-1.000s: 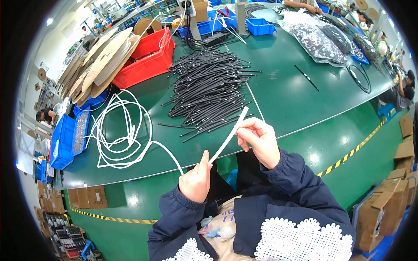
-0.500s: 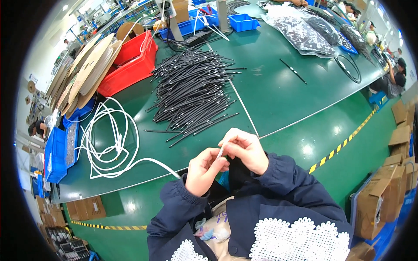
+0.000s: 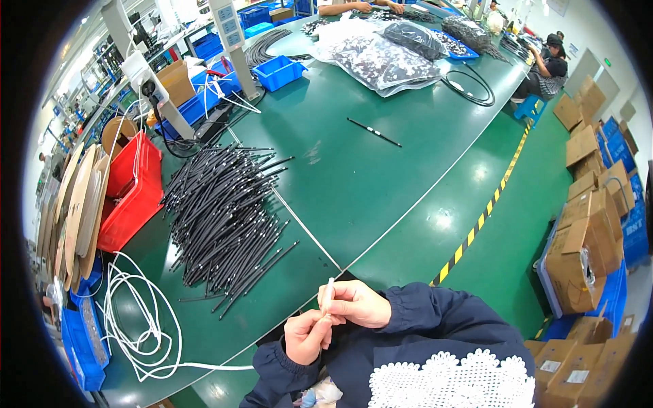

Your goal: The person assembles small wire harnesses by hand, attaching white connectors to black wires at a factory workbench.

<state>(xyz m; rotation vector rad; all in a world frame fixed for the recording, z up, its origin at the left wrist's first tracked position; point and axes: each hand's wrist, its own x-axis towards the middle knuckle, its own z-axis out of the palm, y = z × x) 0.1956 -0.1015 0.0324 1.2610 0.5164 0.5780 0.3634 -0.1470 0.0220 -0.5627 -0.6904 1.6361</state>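
Right hand (image 3: 357, 304) pinches the white tube (image 3: 329, 294) near-upright by the bench (image 3: 360, 183)'s near edge, left hand (image 3: 306, 337) curled just below, can't tell if gripping it too, with white coil (image 3: 151, 336) and black rods (image 3: 221, 217) lying left.

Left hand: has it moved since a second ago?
Yes. Judged against the white table seam, the left hand has moved rightward, closer to the seam's near end.
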